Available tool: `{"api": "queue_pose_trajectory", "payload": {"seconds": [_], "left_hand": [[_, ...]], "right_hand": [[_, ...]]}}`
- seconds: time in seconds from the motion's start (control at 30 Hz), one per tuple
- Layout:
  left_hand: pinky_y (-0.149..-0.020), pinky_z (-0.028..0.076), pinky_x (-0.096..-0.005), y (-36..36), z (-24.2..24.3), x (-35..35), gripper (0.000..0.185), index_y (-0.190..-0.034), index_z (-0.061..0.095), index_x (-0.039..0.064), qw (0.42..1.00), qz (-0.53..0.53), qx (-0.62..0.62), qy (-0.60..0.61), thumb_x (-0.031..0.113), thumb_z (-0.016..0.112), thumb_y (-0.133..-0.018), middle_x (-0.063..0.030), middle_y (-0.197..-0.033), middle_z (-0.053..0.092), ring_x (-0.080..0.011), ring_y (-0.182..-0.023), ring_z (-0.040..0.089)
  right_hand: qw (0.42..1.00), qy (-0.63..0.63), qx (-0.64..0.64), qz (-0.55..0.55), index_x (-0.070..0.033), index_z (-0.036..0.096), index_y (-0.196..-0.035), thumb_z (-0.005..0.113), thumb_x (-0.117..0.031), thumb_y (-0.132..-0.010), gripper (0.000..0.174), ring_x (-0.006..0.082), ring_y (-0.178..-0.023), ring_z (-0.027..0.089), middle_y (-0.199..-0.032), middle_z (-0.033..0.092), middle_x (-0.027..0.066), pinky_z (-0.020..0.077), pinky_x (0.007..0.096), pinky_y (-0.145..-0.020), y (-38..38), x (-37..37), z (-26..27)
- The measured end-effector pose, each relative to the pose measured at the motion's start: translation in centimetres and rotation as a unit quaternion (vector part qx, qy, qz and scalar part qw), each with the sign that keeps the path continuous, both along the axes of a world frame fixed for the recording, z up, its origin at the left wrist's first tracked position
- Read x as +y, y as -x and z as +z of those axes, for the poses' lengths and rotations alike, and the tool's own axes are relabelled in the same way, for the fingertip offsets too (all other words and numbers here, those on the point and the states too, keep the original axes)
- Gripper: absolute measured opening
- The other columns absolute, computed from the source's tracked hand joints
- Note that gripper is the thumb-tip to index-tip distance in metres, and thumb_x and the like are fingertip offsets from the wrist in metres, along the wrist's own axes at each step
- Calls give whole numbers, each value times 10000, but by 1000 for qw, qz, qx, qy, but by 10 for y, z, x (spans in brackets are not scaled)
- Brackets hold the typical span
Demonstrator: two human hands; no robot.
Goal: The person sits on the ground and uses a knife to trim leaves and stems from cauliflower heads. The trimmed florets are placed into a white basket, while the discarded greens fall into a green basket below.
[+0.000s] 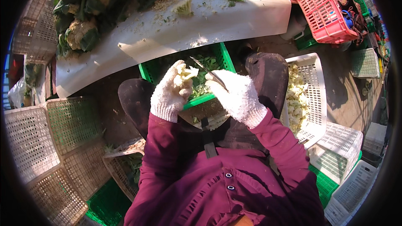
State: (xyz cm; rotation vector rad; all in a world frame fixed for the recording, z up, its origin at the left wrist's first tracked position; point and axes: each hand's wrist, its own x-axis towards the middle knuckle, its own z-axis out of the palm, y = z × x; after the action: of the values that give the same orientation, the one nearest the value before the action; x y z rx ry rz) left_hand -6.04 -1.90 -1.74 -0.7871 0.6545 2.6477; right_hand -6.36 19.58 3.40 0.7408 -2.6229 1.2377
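Observation:
My left hand [171,92], in a white knitted glove, grips a piece of cauliflower [185,74] with its cut stem turned to the right. A knife [209,71] is held in my gloved right hand [237,94], its dirty blade slanting up and left, apart from the cauliflower. Its handle is mostly hidden in the glove. Both hands are over a green plastic crate [201,101] between my knees, with green leaf trimmings [205,64] inside. Cut cauliflower florets [296,97] fill part of a white plastic basket [317,91] beside my right knee.
A white-covered table [201,28] spans the front, bearing a heap of leafy cauliflower heads [81,33], crumbs and a loose floret [183,7]. Stacked white crates [29,138] stand at left. A red crate [317,3] is at upper right; more white crates [342,138] are at lower right.

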Motion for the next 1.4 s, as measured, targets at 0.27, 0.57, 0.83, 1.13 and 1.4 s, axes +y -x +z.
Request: {"api": "queue_pose_trajectory", "payload": {"seconds": [0.27, 0.57, 0.83, 1.13, 1.4], "left_hand": [[-488, 359, -272, -11, -8, 5, 281, -1105, 661, 61, 988, -141, -5, 55, 321, 636, -1002, -57, -833, 636, -131, -596, 503], [-428, 356, -248, -10, 3, 18, 239, -1112, 641, 41, 991, -84, -98, 23, 262, 583, -1042, -23, -784, 599, -132, -550, 509], [-583, 526, -285, -17, -3, 3, 346, -1291, 589, 28, 992, -56, 73, 90, 253, 626, -1030, -75, -1043, 667, -173, -813, 646], [-985, 529, -363, -22, 56, 46, 663, -1508, 439, -12, 942, -76, 227, 237, 66, 710, -908, -169, -1364, 580, -253, -1200, 607], [-873, 545, -326, -16, 49, 52, 536, -1450, 511, -2, 947, -96, 166, 258, 33, 652, -934, -170, -1309, 604, -224, -1025, 649]], "right_hand": [[985, -57, -26, 163, -71, 692, -1162, 694, -250, -913, 306, 340, -884, 716, -986, 727, 150, 574, 415, -761, 36, -2, 15], [951, 97, -285, -65, -42, 659, -1023, 649, -259, -980, 221, 223, -670, 655, -788, 675, 117, 525, 369, -642, 33, -16, -4], [906, 68, -408, -94, -18, 645, -1029, 686, -292, -996, 279, 139, -532, 598, -727, 636, 40, 474, 307, -494, 30, 1, -16], [637, 484, -593, -92, -21, 642, -1138, 623, -259, -1034, 260, 117, -470, 559, -788, 643, 48, 463, 272, -429, 4, 6, 0], [441, 677, -586, 62, -33, 611, -1154, 589, -280, -1051, 269, 116, -462, 484, -791, 599, 52, 435, 266, -432, 4, 56, -31]]}}
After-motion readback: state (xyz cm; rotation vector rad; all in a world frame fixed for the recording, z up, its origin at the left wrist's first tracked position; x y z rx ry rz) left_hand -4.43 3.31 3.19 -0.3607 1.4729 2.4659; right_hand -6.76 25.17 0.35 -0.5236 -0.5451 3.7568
